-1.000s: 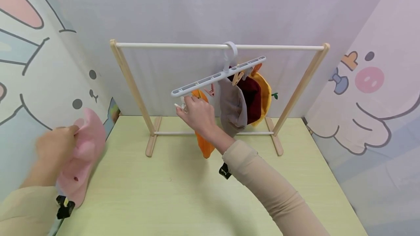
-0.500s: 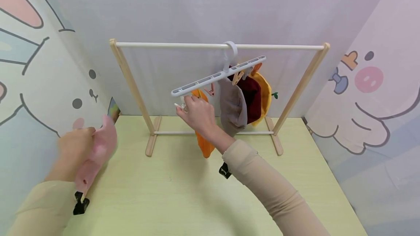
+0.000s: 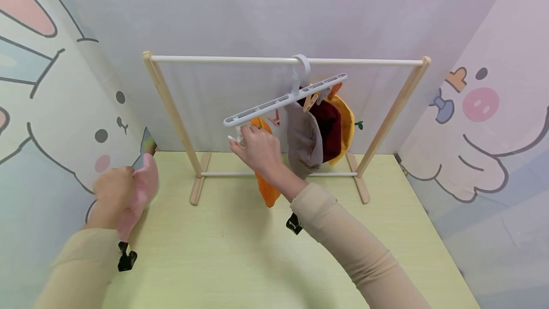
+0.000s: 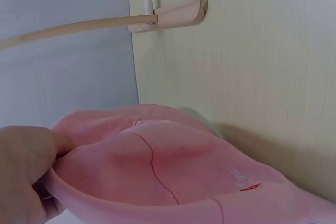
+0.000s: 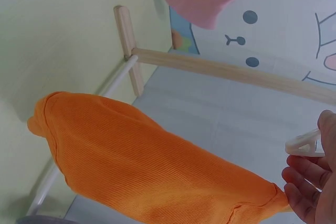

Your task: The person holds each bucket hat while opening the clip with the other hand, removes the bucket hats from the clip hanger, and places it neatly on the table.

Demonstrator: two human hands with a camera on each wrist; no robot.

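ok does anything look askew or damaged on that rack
The white hanger looks askew: its bar slants instead of paralleling the rod. I can't tell if it's tilted or swivelled. No damage shows.

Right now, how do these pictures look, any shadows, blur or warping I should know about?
Head view: soft shadows on the table, the left hand slightly blurred, the right hand crisper; left wrist view: the wooden post looks bowed, probably lens distortion, and the pink hat has a soft shadow beside it; right wrist view: rather dim, but the weave of the orange cloth shows.
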